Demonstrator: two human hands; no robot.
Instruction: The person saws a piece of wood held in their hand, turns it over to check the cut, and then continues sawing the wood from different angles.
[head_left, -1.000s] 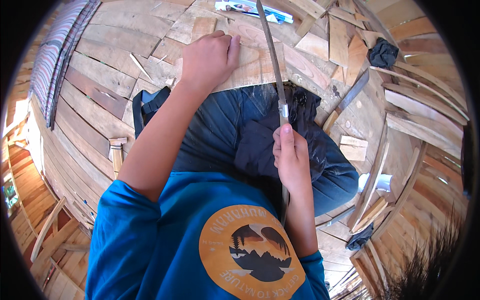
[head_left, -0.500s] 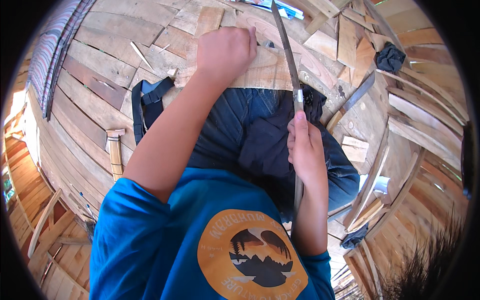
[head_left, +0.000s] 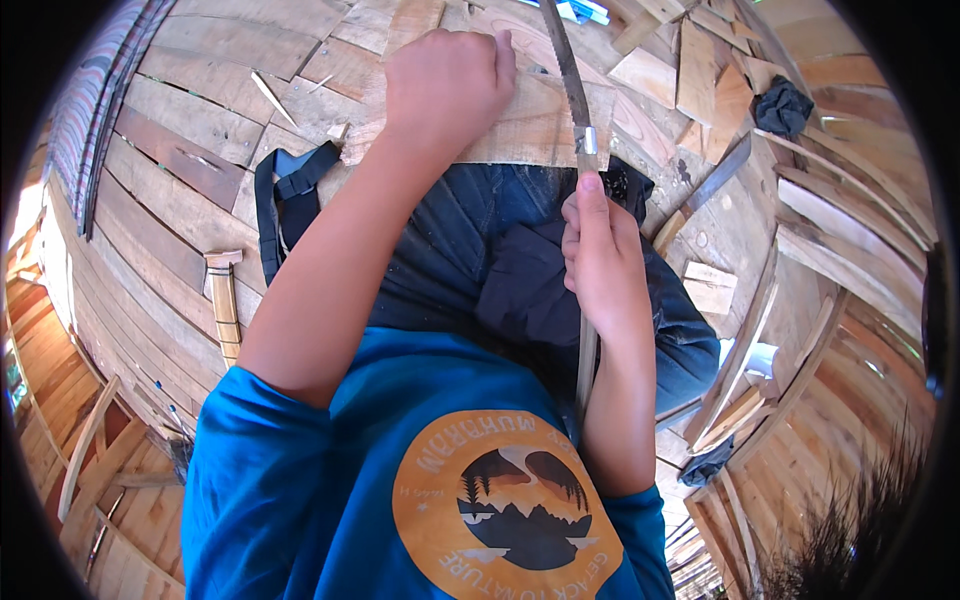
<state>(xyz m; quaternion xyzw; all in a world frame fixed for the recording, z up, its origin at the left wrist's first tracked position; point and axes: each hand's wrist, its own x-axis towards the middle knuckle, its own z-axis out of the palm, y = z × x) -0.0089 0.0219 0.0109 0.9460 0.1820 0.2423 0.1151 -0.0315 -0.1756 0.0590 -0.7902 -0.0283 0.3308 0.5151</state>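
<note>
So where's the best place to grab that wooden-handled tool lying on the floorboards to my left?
Take the wooden-handled tool by its long straight handle, coming down from above with your left hand. It lies flat on the floor planks, nothing touching it, and the handle offers more grip than its crosswise head.

A single head-worn fisheye camera looks steeply down from directly above the wooden board (head_left: pixel 520 120), close enough that the wearer's blue shirt (head_left: pixel 330 480) fills the lower frame beneath it. Both forearms enter from the bottom edge and run up toward the board. Around the board, the plank floor (head_left: pixel 180 130) bends toward the dark circular rim. No second view overlaps.
</note>
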